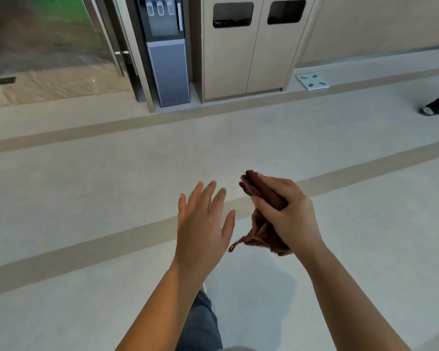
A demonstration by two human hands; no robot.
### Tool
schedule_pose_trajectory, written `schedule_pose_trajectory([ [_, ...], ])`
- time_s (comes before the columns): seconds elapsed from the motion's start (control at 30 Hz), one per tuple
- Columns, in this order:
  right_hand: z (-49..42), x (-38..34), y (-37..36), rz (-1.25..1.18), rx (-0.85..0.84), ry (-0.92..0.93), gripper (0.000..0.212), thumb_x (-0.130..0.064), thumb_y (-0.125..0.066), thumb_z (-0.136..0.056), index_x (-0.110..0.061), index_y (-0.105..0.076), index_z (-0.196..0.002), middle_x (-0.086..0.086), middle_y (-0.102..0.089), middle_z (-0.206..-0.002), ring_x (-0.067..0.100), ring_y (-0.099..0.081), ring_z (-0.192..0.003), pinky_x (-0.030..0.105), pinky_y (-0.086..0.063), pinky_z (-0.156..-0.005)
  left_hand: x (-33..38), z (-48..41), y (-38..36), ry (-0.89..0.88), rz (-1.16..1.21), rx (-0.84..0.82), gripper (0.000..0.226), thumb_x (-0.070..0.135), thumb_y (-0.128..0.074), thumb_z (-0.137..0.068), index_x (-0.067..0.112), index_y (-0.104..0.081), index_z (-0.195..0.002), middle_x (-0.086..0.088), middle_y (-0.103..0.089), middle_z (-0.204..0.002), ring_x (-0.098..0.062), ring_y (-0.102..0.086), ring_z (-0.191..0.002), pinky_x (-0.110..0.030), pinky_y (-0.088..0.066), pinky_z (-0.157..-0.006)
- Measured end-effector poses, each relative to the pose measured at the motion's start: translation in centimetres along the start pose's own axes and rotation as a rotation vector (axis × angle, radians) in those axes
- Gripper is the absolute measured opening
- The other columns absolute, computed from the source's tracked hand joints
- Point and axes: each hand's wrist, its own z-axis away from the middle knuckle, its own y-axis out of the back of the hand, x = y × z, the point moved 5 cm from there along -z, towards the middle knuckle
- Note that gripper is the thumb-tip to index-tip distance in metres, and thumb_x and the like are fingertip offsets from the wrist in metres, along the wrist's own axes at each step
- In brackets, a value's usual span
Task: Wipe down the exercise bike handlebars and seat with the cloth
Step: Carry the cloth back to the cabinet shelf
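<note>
One bunched cloth [261,235], one twin-slot bin [254,59]

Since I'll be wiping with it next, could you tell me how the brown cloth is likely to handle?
The cloth is probably soft and floppy: it bunches in the right hand and a corner dangles below. It seems light, since one hand alone carries it. Loose folds may unfurl if the grip eases.

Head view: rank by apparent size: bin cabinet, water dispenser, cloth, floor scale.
1. bin cabinet
2. water dispenser
3. cloth, bunched in the right hand, much nearer the camera
4. floor scale; real size against the cloth unsure
</note>
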Motion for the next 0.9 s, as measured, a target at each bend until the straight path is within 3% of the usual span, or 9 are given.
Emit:
schedule_pose_trajectory([
  [0.2, -13.4, -3.3, -3.0, 0.026, 0.031, 0.049, 0.037, -0.015, -0.066, -0.082, -0.027, -0.064, -0.116, -0.009, -0.058, -0.118, 0.025, -0.068, -0.087, 0.043, -0.054, -0.084, -4.1, -13.6, 0.6, -0.045, -0.014, 0.018, 0.037, 0.023, -0.059, -0.085, 0.006, -0.057, -0.118, -0.016, -0.053, -0.130, -0.036, -0.043, -0.125, -0.058, -0.027, -0.101],
  [0.5, -29.8, -0.6, -1.1, 0.020, 0.133, 0.013, 0.037, -0.015, -0.068, -0.080, -0.025, -0.065, -0.115, -0.006, -0.061, -0.112, 0.028, -0.067, -0.089, 0.045, -0.053, -0.086, -5.8, -30.1, -4.2, -0.096, -0.022, -0.044, 0.039, 0.027, -0.056, -0.086, 0.009, -0.055, -0.120, -0.014, -0.051, -0.133, -0.033, -0.040, -0.127, -0.055, -0.026, -0.103],
  [0.6, -36.7, 1.0, 0.8, 0.048, 0.174, 0.040, 0.036, -0.015, -0.068, -0.080, -0.026, -0.065, -0.114, -0.008, -0.062, -0.109, 0.019, -0.066, -0.091, 0.037, -0.053, -0.087, -5.5, -36.7, -6.7, -0.115, -0.059, -0.048, 0.039, 0.029, -0.057, -0.085, 0.009, -0.056, -0.119, -0.014, -0.052, -0.132, -0.034, -0.042, -0.126, -0.055, -0.027, -0.102],
  [0.77, -49.1, 2.4, 5.0, 0.068, 0.175, 0.083, 0.037, -0.014, -0.068, -0.080, -0.029, -0.064, -0.113, -0.005, -0.062, -0.110, -0.008, -0.059, -0.092, 0.002, -0.042, -0.078, -2.9, -49.4, -10.5, -0.118, -0.052, -0.064, 0.043, 0.035, -0.044, -0.092, 0.014, -0.046, -0.130, -0.007, -0.039, -0.143, -0.026, -0.026, -0.136, -0.047, -0.012, -0.110],
  [0.83, -53.4, 2.2, 6.6, 0.050, 0.167, 0.097, 0.036, -0.014, -0.067, -0.081, -0.031, -0.064, -0.112, -0.005, -0.062, -0.111, -0.010, -0.061, -0.084, 0.001, -0.043, -0.074, -1.4, -54.2, -11.2, -0.133, -0.037, -0.023, 0.041, 0.033, -0.046, -0.091, 0.014, -0.048, -0.128, -0.008, -0.042, -0.141, -0.027, -0.030, -0.134, -0.047, -0.014, -0.109],
  [0.9, -57.4, 2.0, 7.8, -0.015, 0.146, 0.092, 0.035, -0.013, -0.066, -0.082, -0.033, -0.065, -0.110, -0.005, -0.060, -0.111, -0.001, -0.067, -0.066, 0.006, -0.048, -0.064, -0.4, -58.3, -11.6, -0.133, -0.045, 0.022, 0.039, 0.031, -0.049, -0.090, 0.012, -0.052, -0.124, -0.010, -0.048, -0.136, -0.030, -0.036, -0.130, -0.049, -0.019, -0.107],
])
